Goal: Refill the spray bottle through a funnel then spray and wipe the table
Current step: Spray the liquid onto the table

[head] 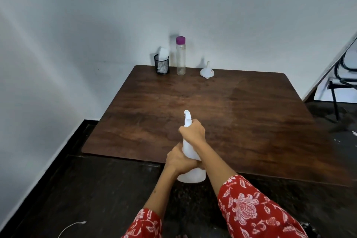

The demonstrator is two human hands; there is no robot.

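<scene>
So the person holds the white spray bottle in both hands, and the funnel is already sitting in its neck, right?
Not quite. Both hands, left hand and right hand, do hold the white spray bottle, but its spray head is on. The head view shows the funnel lying on the far side of the table, beside the clear bottle.

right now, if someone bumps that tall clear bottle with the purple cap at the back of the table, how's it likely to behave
The clear bottle is tall and narrow on a small base, so a sideways nudge would probably tip it. It looks mostly empty, so likely light and easy to knock. Being round, it may roll once down, perhaps toward the white funnel beside it.
</scene>
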